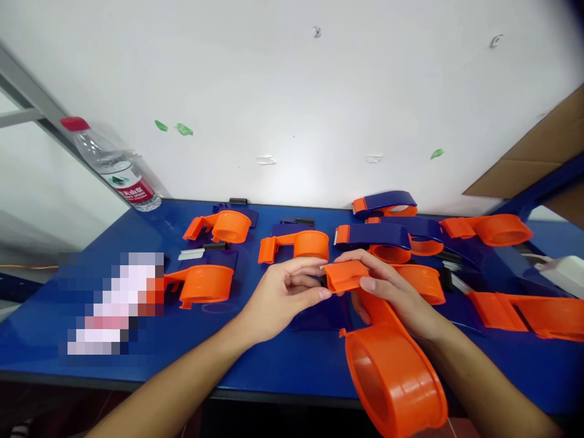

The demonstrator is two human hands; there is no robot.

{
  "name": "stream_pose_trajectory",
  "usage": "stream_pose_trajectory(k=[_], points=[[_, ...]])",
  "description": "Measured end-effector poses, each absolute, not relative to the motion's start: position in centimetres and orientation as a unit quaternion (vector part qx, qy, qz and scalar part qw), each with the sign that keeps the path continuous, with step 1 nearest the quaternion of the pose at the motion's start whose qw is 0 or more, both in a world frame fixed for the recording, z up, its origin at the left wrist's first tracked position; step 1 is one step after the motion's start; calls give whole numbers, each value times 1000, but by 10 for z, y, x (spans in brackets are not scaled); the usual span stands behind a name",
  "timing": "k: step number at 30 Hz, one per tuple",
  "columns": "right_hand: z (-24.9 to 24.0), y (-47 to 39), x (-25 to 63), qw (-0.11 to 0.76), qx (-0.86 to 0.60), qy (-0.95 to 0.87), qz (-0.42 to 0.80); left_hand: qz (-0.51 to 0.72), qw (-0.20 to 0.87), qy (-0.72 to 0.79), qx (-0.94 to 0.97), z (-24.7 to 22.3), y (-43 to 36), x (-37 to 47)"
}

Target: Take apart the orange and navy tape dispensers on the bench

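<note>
My right hand (406, 298) grips an orange tape dispenser frame (401, 377) by its head, with the thumb on top. The round hub of the frame hangs down towards me, past the table's front edge. A toothed metal blade shows along the left edge of the head. My left hand (280, 295) is closed at that edge, thumb below and forefinger above, touching the head. Something dark shows between its fingertips, too small to make out. Beneath my hands lies a dark blue plate (322, 313), partly hidden.
Several orange frames (207, 284) with blue and black parts lie on the blue table (255, 359). Assembled blue-and-orange dispensers (376, 236) stand at the back right. A water bottle (132, 182) leans at the back left. A blurred-out patch (112, 304) covers something at left.
</note>
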State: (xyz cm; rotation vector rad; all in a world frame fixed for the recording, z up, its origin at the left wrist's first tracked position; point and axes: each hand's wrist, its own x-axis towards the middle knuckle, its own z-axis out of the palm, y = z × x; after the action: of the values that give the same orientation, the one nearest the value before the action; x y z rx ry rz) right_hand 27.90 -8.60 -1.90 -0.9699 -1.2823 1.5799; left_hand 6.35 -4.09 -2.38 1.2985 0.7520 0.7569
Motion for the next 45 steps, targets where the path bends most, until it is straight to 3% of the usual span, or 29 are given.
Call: stream_pose_trajectory(k=[7, 11, 16, 18, 39, 45], points=[[-16, -86, 288, 414, -411, -513, 630, 340, 648, 373, 570, -23, -33, 60], [-7, -86, 300, 453, -435, -487, 606, 344, 546, 400, 651, -26, -24, 53], [2, -87, 309, 480, -443, -463, 600, 222, 331, 379, 835, -35, -19, 49], [2, -87, 309, 470, -438, -463, 610, 199, 295, 372, 858, -38, -20, 50], [-8, -90, 301, 393, -444, -518, 617, 103, 208, 318, 919, -39, -16, 50], [-12, -92, 293, 394, -422, -536, 616, 155, 264, 333, 892, -30, -20, 52]])
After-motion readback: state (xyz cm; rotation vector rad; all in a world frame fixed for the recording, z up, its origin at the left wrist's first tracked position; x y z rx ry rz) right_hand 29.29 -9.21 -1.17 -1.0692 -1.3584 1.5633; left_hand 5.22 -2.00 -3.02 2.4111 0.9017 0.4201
